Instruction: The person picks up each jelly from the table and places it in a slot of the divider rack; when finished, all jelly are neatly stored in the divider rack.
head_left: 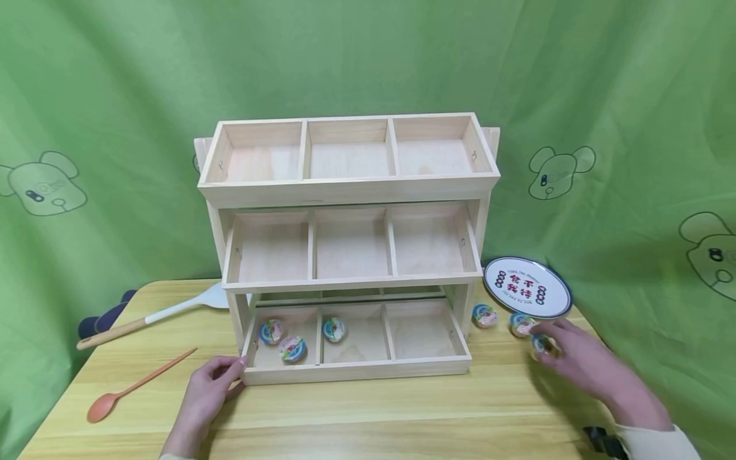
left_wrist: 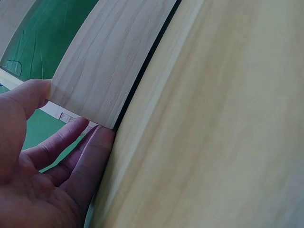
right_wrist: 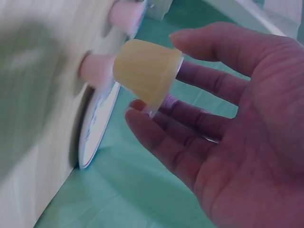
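A three-tier wooden rack (head_left: 345,195) stands in the middle of the table. My left hand (head_left: 209,393) grips the left front corner of its bottom tray (head_left: 356,370); in the left wrist view the thumb is at the top edge and fingertips touch the lower corner. My right hand (head_left: 592,364) pinches a yellow jelly cup (right_wrist: 145,71) by its rim, above the table at the right. Two pink jelly cups (head_left: 485,315) stand near it. In the bottom tray, two jelly cups (head_left: 292,349) lie in the left compartment and one jelly cup (head_left: 334,329) in the middle.
A white plate (head_left: 526,287) with a blue rim and red characters lies behind the right-hand cups. On the left are a white spatula (head_left: 172,313) with a wooden handle and an orange spoon (head_left: 138,385). A green curtain (head_left: 356,57) hangs behind the table (head_left: 391,421).
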Action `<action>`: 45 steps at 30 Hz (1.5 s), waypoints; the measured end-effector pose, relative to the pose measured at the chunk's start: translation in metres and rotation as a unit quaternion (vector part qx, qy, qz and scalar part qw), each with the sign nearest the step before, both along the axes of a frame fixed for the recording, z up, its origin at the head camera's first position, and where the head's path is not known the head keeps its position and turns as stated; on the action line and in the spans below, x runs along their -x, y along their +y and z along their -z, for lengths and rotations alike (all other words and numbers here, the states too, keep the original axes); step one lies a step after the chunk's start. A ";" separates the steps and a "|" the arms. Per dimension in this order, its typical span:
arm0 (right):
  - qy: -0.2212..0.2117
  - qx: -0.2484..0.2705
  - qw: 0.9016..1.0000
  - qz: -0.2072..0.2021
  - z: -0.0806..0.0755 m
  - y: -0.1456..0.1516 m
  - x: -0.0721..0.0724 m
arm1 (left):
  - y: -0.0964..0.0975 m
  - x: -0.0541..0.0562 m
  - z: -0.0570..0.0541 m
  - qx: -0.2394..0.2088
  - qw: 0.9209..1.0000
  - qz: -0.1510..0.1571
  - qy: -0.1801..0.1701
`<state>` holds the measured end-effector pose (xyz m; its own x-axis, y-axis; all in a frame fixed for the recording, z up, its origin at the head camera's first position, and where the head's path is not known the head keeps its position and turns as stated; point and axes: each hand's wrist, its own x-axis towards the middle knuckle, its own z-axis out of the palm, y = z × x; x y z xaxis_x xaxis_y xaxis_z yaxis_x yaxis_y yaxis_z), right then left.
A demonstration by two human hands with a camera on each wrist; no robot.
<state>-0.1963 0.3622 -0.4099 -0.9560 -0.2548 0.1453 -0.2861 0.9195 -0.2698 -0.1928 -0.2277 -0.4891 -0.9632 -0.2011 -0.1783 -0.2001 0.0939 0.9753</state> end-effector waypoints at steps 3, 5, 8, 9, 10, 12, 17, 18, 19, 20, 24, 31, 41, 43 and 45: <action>0.001 0.002 1.000 -0.010 -0.003 -0.010 -0.004 | -0.001 0.000 0.001 0.001 1.000 -0.001 -0.001; 0.000 0.000 1.000 -0.016 -0.005 -0.016 -0.005 | -0.001 0.000 0.001 0.001 1.000 -0.001 -0.001; 0.002 0.003 1.000 -0.026 -0.008 -0.025 -0.008 | -0.001 0.000 0.002 0.000 1.000 0.000 0.000; 0.004 0.003 1.000 -0.030 -0.009 -0.028 -0.009 | 0.000 0.000 0.001 0.000 1.000 0.000 0.000; 0.006 0.003 0.999 -0.034 -0.010 -0.030 -0.010 | 0.000 0.000 0.001 0.001 1.000 0.000 0.001; 0.008 0.001 0.999 -0.040 -0.012 -0.035 -0.012 | 0.000 0.001 0.001 0.000 1.000 0.000 0.001; 0.027 -0.007 0.998 -0.053 -0.019 -0.049 -0.016 | -0.001 0.001 0.001 0.000 1.000 0.000 0.000; 0.035 -0.007 0.998 -0.057 -0.021 -0.052 -0.017 | -0.001 0.001 0.001 0.000 1.000 0.000 0.000; 0.041 -0.009 0.997 -0.060 -0.022 -0.054 -0.017 | -0.001 0.001 0.001 0.000 1.000 0.000 0.000; 0.047 -0.011 0.997 -0.064 -0.023 -0.056 -0.017 | -0.001 0.001 0.001 0.001 1.000 0.001 -0.001; 0.048 -0.020 0.996 -0.077 -0.025 -0.062 -0.018 | -0.001 0.001 0.000 0.002 1.000 0.003 -0.003; 0.042 -0.030 0.994 -0.095 -0.024 -0.071 -0.018 | -0.001 0.001 0.001 0.003 1.000 0.002 -0.003; 0.017 -0.015 0.993 -0.114 -0.026 -0.090 -0.016 | -0.001 0.001 0.001 0.002 1.000 0.002 -0.002; 0.007 -0.013 0.993 -0.116 -0.027 -0.093 -0.015 | 0.000 0.001 0.000 0.000 1.000 0.002 0.000; -0.001 -0.014 0.993 -0.118 -0.027 -0.095 -0.014 | 0.000 0.001 0.000 -0.001 1.000 0.002 0.001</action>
<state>-0.1823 0.2671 -0.3828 -0.8700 -0.4748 0.1324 -0.4929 0.8345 -0.2461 -0.1939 -0.2279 -0.4891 -0.9644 -0.1971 -0.1761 -0.1972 0.0931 0.9759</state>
